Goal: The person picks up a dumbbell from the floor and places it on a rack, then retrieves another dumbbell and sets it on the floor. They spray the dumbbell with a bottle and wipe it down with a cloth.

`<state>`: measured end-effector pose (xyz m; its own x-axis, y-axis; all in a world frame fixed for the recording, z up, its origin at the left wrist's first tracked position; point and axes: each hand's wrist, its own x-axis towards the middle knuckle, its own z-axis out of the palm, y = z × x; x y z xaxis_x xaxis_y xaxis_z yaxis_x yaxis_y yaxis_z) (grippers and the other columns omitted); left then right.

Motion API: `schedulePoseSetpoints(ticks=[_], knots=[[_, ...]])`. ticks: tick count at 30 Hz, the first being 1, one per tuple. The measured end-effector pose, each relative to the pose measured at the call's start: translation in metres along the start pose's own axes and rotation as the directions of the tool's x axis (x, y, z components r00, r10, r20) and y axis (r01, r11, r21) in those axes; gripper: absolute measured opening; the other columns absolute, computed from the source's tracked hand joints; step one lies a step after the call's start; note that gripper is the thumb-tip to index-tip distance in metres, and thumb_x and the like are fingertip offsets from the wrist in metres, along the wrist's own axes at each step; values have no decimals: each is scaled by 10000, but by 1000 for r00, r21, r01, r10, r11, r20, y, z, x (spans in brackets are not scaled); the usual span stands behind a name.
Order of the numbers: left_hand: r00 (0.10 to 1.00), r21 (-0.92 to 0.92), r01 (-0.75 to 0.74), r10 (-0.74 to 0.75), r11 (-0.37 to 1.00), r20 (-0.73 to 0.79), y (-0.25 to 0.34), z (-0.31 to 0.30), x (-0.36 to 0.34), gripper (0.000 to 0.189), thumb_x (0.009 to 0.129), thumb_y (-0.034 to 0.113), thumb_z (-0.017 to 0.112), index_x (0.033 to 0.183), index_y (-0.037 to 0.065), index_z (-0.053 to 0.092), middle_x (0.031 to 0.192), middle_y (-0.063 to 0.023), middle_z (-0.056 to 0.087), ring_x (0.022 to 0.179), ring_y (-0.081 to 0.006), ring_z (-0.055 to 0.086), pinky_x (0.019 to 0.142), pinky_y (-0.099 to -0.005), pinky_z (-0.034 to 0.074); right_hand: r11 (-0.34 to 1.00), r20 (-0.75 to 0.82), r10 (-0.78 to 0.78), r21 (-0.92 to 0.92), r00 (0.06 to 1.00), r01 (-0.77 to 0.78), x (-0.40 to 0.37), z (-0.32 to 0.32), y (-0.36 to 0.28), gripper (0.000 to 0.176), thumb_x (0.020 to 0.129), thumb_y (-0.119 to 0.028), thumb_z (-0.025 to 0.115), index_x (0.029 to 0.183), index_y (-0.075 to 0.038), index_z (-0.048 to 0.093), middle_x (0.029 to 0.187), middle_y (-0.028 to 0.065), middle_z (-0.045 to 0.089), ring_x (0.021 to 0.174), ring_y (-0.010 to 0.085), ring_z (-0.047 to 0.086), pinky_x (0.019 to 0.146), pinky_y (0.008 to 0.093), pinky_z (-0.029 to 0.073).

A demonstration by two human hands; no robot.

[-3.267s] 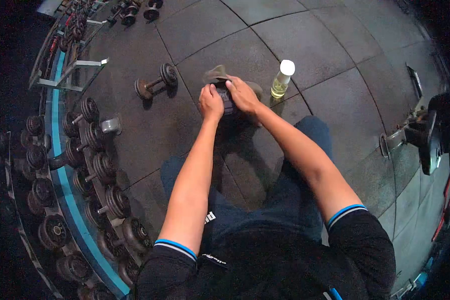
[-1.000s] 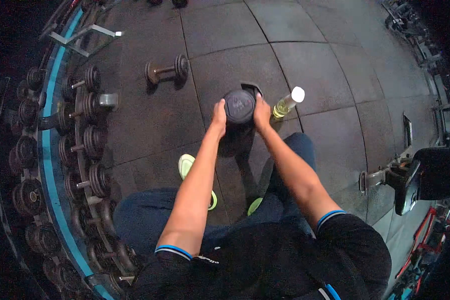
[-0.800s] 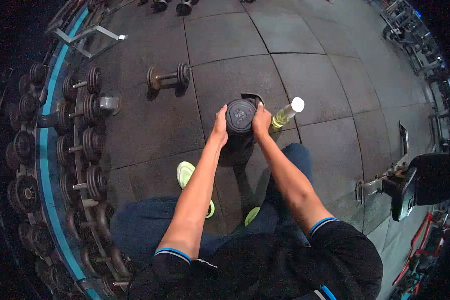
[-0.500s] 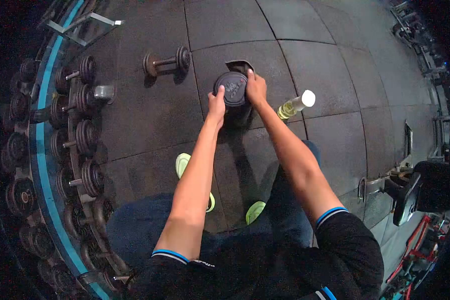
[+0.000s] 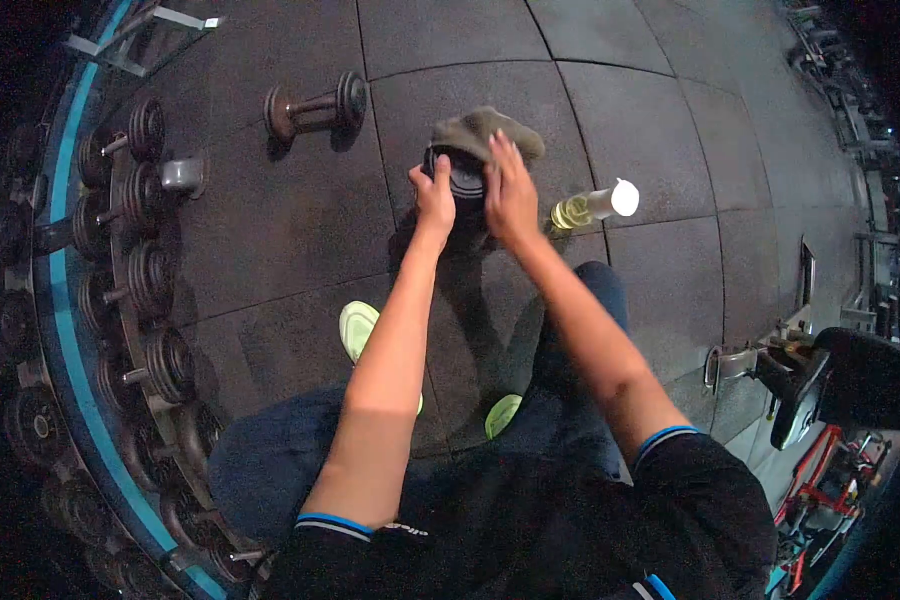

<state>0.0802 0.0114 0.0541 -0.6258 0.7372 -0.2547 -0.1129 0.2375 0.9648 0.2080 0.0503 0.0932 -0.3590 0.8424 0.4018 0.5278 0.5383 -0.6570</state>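
Note:
A black round dumbbell (image 5: pixel 467 180) stands on end on the floor in front of me, its upper plate facing up. My left hand (image 5: pixel 433 200) is closed around the left side of that plate, thumb on top. A grey-green cloth (image 5: pixel 480 128) lies over the far edge of the plate, slightly blurred. My right hand (image 5: pixel 511 195) has the cloth at the plate's right side, its fingers fairly straight and pressed against it. How the cloth is tucked under the right palm is hidden. Just right of my right hand, a bottle of yellowish liquid with a white top (image 5: pixel 595 204) is on the floor.
Another dumbbell (image 5: pixel 315 112) lies on the dark rubber tiles, left of my hands. A rack of several dumbbells (image 5: pixel 150 280) runs along the left side. My light green shoes (image 5: pixel 359 330) are below my arms. Gym equipment (image 5: pixel 805 390) is at the right.
The cloth has spread over the far edge of the plate, covering more of it. My right hand's fingers have straightened, and the dumbbell's top has tilted or turned slightly. The view has shifted a little.

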Motion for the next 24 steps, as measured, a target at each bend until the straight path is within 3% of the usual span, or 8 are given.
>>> schedulePoseSetpoints(ticks=[2,3,6,7,10,15,18,24], knots=[[999,-8,-25,25,1000,-27,-6,-1,1,660,995,516,554,1290,-58,415,1294,-249,522,1200,-327,510,1055,-416,373,992,80,67,101,995,-75,29,1,10,446,996,-129,528,1430,-30,492,1484,209,477,1365,459,432,1130,477,365],[999,-55,-27,25,998,-35,-10,1,4,640,994,510,558,1270,-53,428,1273,-240,530,1177,-320,518,1044,-414,380,997,83,43,53,996,-47,25,3,12,435,1006,-104,500,1433,-27,488,1511,212,446,1397,415,417,1138,439,360],[998,-62,45,-47,997,-39,17,-2,-11,595,1008,463,535,1286,-50,415,1278,-233,539,1195,-324,526,1042,-416,388,998,53,-45,-38,998,47,-30,-5,-1,470,1007,-111,482,1471,-44,454,1547,192,410,1437,408,366,1156,476,322],[999,-68,30,-33,997,-43,8,-1,-5,590,1012,454,527,1295,-49,407,1282,-235,540,1204,-327,526,1045,-418,387,996,127,31,-88,991,-20,-51,-9,-11,493,1013,-135,472,1498,-59,426,1576,159,382,1461,408,327,1164,524,284],[1000,-100,17,-18,995,-7,2,1,-5,596,1020,441,504,1329,-51,367,1302,-250,530,1239,-342,515,1066,-416,377,954,137,-58,-284,989,95,-37,-15,-12,484,1012,-155,488,1484,-58,448,1568,146,402,1455,420,332,1160,552,271],[996,-170,87,-88,982,0,23,1,-14,542,979,318,527,1337,-52,359,1320,-244,511,1264,-319,489,1092,-405,353,986,151,-44,-150,987,67,23,8,15,516,977,-169,530,1480,-77,460,1563,139,410,1455,441,313,1145,602,271],[998,-197,55,-53,979,13,5,-3,-9,519,973,287,514,1332,-53,358,1331,-226,486,1271,-296,469,1099,-390,338,993,102,-64,-89,993,73,-54,-10,-17,436,1007,-189,505,1421,-53,517,1529,167,448,1440,450,331,1134,584,302],[993,-369,76,-39,926,108,2,0,-3,574,968,348,582,1327,-51,378,1333,-181,464,1259,-253,448,1120,-359,291,992,107,-92,-71,990,100,22,-1,12,404,1035,-169,464,1413,-37,519,1491,194,480,1400,450,393,1140,476,346]])
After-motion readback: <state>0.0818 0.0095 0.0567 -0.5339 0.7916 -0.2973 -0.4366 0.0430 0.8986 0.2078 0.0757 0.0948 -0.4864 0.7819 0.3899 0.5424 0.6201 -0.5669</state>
